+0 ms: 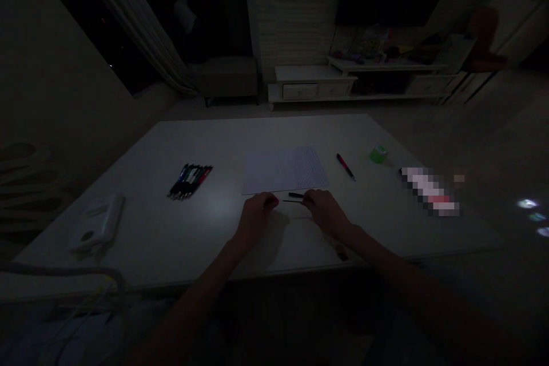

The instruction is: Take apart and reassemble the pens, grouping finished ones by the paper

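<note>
Close together at the front of the table, both hands are at work in dim light. My left hand (256,210) is closed, with a small red-pink pen part (276,201) showing at its fingertips. Most of that part is hidden by the fingers. A thin pen refill (292,201) is pinched in my right hand (324,210), pointing left toward the pen part, with a small gap between them. Just beyond it a black pen piece (295,195) lies on the table, partly behind the right fingers. Past both hands lies a sheet of paper (274,168), with writing on its right side.
A row of several pens (190,182) lies at left, near a white power-strip-like box (98,220). Rightward are a red-and-black pen (345,167), a green tape roll (378,154) and a blurred-out flat object (429,191). A small dark item (341,253) sits by the front edge.
</note>
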### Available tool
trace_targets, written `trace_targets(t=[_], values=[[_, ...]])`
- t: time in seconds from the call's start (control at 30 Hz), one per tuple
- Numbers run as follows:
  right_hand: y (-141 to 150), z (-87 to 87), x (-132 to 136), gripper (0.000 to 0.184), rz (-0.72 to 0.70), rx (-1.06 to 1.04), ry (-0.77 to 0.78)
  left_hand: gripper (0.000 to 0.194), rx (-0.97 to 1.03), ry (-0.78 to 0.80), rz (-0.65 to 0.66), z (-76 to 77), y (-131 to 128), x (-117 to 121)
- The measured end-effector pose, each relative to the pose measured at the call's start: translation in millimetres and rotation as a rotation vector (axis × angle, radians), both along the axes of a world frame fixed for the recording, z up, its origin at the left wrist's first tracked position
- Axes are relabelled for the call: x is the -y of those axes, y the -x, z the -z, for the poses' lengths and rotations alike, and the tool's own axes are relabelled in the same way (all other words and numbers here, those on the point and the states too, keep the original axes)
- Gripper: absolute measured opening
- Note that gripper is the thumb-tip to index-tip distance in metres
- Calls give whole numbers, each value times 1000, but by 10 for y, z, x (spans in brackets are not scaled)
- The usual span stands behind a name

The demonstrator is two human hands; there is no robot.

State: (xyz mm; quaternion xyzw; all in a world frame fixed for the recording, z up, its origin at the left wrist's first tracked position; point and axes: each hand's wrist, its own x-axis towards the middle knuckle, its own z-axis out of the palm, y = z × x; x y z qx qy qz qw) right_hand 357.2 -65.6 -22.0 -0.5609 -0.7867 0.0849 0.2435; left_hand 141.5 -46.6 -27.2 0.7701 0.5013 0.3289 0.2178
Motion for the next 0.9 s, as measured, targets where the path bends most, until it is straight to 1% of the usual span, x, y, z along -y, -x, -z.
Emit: trace_targets(t=[0.17,0.27,0.33,0.47,0.57,0.67,0.77,0.83,0.9], values=[[45,-55,36,8,-64,-7,-36,12,-96,-31,26,-66,-16,47],[55,-78,52,8,-156,-49,-48,11,-166,-39,135,-78,-40,75],[54,-80,52,10,-192,-80,-50,11,-180,-55,183,-69,-61,91],[39,-60,25,12,-217,-147,-72,12,-169,-60,197,-34,-88,107],[47,-46,7,12,-240,-154,-78,13,-172,-52,197,-24,-93,117],[91,-46,9,11,-218,-243,-65,16,-186,-63,212,-46,-99,134],[129,-62,2,12,-185,-378,-22,17,-259,-77,235,-79,-101,138],[118,-64,-25,15,-127,-426,2,18,-284,-80,197,-91,-90,125],[76,-40,-69,16,-44,-409,11,19,-252,-84,121,-90,-65,103]])
